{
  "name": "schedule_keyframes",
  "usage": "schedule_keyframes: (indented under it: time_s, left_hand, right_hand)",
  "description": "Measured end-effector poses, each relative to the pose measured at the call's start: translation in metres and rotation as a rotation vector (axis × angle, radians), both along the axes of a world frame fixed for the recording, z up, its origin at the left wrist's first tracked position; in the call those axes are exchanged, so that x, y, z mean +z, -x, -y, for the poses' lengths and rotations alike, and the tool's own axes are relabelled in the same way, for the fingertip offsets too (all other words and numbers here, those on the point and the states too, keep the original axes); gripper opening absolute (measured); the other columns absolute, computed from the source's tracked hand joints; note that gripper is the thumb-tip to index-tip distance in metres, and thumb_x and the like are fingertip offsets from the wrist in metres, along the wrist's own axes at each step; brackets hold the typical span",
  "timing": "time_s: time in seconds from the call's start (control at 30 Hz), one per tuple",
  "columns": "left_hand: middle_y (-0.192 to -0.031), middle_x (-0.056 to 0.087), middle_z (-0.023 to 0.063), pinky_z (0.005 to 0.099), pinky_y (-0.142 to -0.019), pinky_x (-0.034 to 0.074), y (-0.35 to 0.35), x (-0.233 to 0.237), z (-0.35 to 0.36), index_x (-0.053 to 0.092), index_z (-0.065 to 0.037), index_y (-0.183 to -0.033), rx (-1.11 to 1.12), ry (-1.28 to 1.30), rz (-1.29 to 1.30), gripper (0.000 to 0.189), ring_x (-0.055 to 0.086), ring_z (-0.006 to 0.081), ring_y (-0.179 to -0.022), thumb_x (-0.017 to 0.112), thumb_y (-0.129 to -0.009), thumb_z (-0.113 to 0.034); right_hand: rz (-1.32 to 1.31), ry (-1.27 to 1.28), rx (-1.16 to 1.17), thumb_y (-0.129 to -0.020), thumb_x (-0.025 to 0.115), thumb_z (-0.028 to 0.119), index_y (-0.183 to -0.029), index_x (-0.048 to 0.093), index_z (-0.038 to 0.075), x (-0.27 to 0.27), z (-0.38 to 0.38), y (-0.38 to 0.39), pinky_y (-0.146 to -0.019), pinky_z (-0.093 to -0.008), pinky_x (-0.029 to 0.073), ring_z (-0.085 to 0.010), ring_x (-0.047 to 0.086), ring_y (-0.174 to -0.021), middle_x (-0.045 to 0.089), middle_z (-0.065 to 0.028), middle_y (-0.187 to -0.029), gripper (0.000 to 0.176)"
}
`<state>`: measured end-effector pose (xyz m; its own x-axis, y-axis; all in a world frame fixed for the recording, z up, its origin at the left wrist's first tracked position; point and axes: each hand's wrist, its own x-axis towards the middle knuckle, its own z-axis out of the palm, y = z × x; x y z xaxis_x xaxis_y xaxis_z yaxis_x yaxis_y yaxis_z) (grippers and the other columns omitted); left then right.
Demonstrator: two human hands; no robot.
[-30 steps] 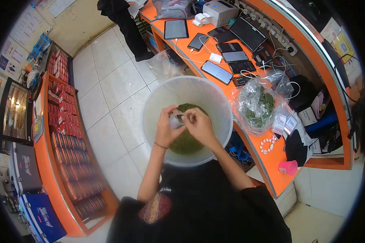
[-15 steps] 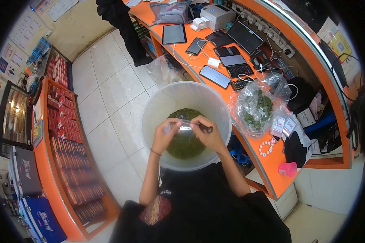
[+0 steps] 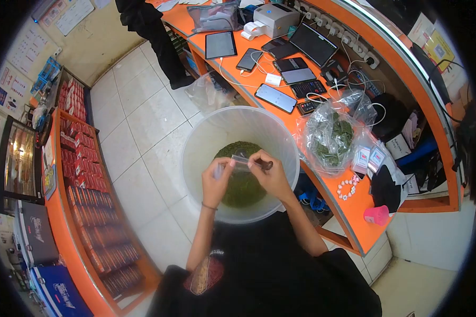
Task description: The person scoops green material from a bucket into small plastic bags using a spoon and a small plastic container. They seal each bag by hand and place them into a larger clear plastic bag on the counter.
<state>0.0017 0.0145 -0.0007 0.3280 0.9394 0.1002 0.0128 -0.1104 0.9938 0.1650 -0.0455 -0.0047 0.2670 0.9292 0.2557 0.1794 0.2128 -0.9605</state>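
Observation:
My left hand (image 3: 217,182) pinches one side of a small clear plastic bag (image 3: 241,160) between thumb and fingers. The bag's other side is pinched by my right hand (image 3: 267,174). A dark, rounded handle (image 3: 266,165) also sticks out from my right hand; the rest of that utensil is hard to make out. Both hands are over a large translucent tub (image 3: 195,142), which stands in front of my body. Finely cut green plant matter (image 3: 241,191) covers much of the tub's bottom.
Right of the tub, an orange counter (image 3: 349,227) bears a clear bag of green leaves (image 3: 330,140), several phones and cables, a label printer (image 3: 275,20), a bead bracelet (image 3: 347,187) and a pink cup (image 3: 376,215). A person's dark-clothed leg (image 3: 166,50) stands beyond. Orange shelves (image 3: 92,211) hold boxes at left.
My view has shifted slightly. Both hands stay at the small bag, which now shows as a flatter strip between my fingertips, without the earlier bright glare.

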Motion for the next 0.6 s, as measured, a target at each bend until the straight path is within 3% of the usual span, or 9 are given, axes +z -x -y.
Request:
schedule_keyframes:
  time_s: [0.07,0.23,0.4,0.53,0.6]
  left_hand:
    - [-0.080,0.060,-0.0033,0.0194,-0.063,0.038,-0.004,0.006,0.003,0.067,0.000,-0.095,0.005,0.023,0.011,0.016,0.048,0.0031,-0.072,0.067,-0.093,-0.016]
    - [-0.082,0.062,-0.0024,0.0208,-0.064,0.041,-0.009,0.007,0.004,0.067,0.001,-0.095,-0.046,-0.025,0.007,0.012,0.051,0.0037,-0.074,0.069,-0.091,-0.011]
    - [-0.081,0.062,-0.0011,0.0208,-0.063,0.042,-0.015,-0.004,0.007,0.067,0.000,-0.093,-0.044,-0.268,-0.069,0.008,0.052,0.0042,-0.073,0.069,-0.089,-0.007]
    - [-0.079,0.062,-0.0014,0.0202,-0.062,0.041,-0.013,-0.002,0.004,0.068,0.000,-0.091,0.075,-0.171,-0.011,0.007,0.051,0.0043,-0.071,0.068,-0.089,-0.007]
    - [-0.080,0.067,0.0047,0.0256,-0.072,0.047,-0.005,0.007,-0.005,0.068,-0.001,-0.090,0.188,-0.039,-0.120,0.010,0.058,0.0094,-0.077,0.069,-0.087,-0.010]
  right_hand:
    - [-0.022,0.017,-0.041,-0.084,0.065,0.006,-0.087,0.059,0.001,0.005,0.001,0.002,-0.059,-0.0251,0.042,-0.0108,0.052,-0.063,0.057,-0.0047,-0.076,0.008]
    - [0.062,-0.005,-0.018,-0.084,0.065,0.007,-0.087,0.059,0.001,0.027,0.004,0.001,-0.058,-0.0260,0.042,-0.0112,0.052,-0.063,0.056,-0.0053,-0.078,0.009]
    - [0.086,0.008,0.006,-0.084,0.065,0.008,-0.087,0.059,0.001,0.022,0.007,-0.001,-0.057,-0.0263,0.041,-0.0112,0.051,-0.062,0.055,-0.0051,-0.077,0.010]
    - [0.107,0.023,-0.041,-0.084,0.065,0.009,-0.087,0.059,0.001,0.015,0.011,-0.005,-0.057,-0.0262,0.041,-0.0120,0.051,-0.061,0.055,-0.0056,-0.077,0.011]
    - [0.102,0.083,-0.058,-0.084,0.065,0.009,-0.086,0.059,0.001,0.011,0.016,-0.009,-0.057,-0.0267,0.041,-0.0128,0.052,-0.062,0.055,-0.0061,-0.076,0.011]
